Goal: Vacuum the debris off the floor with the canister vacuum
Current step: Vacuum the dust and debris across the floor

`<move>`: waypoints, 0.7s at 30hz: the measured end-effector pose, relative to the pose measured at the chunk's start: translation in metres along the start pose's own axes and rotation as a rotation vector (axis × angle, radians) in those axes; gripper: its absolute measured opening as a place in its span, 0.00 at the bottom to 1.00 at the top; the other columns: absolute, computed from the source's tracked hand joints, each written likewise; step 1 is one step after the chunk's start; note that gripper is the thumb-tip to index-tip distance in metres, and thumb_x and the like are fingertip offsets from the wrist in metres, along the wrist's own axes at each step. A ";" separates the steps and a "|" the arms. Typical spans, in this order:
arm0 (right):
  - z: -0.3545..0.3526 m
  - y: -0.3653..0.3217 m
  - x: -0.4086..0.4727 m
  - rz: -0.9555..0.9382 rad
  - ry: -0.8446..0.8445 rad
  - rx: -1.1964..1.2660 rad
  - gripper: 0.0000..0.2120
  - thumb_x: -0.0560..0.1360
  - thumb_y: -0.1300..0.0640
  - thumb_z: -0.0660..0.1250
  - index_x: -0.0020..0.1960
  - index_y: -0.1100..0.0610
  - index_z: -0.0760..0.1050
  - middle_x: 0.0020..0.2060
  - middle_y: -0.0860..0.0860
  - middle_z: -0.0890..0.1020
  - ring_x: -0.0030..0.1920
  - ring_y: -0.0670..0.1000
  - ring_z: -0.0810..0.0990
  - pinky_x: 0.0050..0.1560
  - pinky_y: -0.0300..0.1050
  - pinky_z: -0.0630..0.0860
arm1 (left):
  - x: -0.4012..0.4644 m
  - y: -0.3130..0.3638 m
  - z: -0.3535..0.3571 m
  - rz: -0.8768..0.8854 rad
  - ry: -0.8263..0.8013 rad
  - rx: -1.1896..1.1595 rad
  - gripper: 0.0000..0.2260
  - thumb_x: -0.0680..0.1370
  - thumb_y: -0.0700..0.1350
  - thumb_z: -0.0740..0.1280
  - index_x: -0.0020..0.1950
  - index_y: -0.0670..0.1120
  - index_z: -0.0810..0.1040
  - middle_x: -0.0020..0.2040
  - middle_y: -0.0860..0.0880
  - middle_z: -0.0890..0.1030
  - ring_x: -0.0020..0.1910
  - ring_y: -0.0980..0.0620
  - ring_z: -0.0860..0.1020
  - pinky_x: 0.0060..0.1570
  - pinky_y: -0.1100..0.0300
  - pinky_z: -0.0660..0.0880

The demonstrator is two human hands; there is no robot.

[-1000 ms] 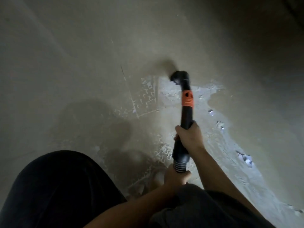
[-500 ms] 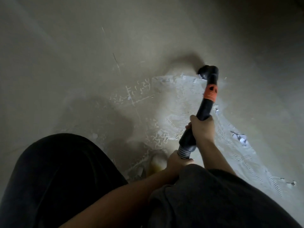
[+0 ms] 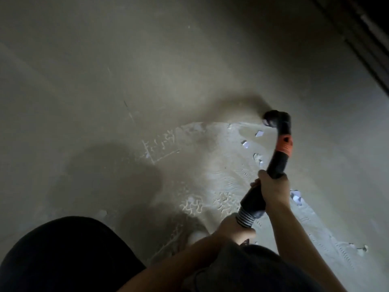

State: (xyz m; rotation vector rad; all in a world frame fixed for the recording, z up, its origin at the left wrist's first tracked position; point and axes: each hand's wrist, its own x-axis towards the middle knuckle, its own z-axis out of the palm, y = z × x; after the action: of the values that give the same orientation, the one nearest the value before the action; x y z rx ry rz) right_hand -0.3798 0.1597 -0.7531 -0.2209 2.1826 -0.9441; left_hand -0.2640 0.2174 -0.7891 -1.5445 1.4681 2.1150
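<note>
A black vacuum wand (image 3: 277, 163) with an orange band reaches forward to the right, and its bent nozzle (image 3: 273, 118) touches the dusty concrete floor (image 3: 147, 70). My right hand (image 3: 272, 189) grips the wand's black cuff. Lower down, my left hand (image 3: 235, 228) holds the ribbed grey hose (image 3: 245, 217) just below the cuff. White debris chips (image 3: 259, 133) lie in a pale dust patch left of the nozzle. More chips (image 3: 295, 197) lie to the right of my right hand. The canister is out of view.
My dark-clothed knees (image 3: 69, 256) fill the bottom of the view, with a shoe (image 3: 196, 236) between them. A dark edge (image 3: 362, 39), a wall or door frame, runs down the top right corner. Further chips (image 3: 361, 248) lie at the lower right.
The nozzle has swept to the right across the dust patch, past several chips. Both hands followed it and kept their hold on the wand and hose.
</note>
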 end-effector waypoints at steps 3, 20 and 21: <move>0.012 -0.016 0.014 0.010 0.052 -0.032 0.12 0.72 0.61 0.66 0.54 0.63 0.72 0.35 0.57 0.82 0.31 0.53 0.82 0.37 0.43 0.77 | 0.019 0.022 -0.019 -0.018 0.009 0.015 0.05 0.72 0.41 0.68 0.40 0.45 0.72 0.39 0.46 0.74 0.41 0.48 0.74 0.40 0.58 0.69; 0.155 -0.292 0.007 -0.278 -0.594 -0.060 0.10 0.72 0.64 0.66 0.53 0.63 0.70 0.28 0.55 0.78 0.26 0.52 0.78 0.30 0.42 0.77 | -0.003 0.179 -0.272 0.120 -0.253 -0.331 0.04 0.77 0.40 0.68 0.50 0.43 0.77 0.50 0.45 0.79 0.53 0.49 0.78 0.53 0.55 0.77; 0.166 -0.307 0.004 -0.347 -0.607 -0.146 0.11 0.72 0.63 0.67 0.53 0.63 0.70 0.28 0.55 0.78 0.26 0.52 0.78 0.31 0.42 0.77 | 0.003 0.185 -0.279 0.144 -0.269 -0.381 0.05 0.77 0.40 0.68 0.52 0.43 0.76 0.52 0.45 0.79 0.55 0.48 0.78 0.55 0.54 0.76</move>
State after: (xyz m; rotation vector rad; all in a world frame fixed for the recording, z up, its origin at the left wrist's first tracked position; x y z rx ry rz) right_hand -0.3070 -0.1543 -0.6206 -0.8611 1.6688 -0.7660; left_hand -0.1938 -0.0896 -0.6773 -1.2131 1.1673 2.6866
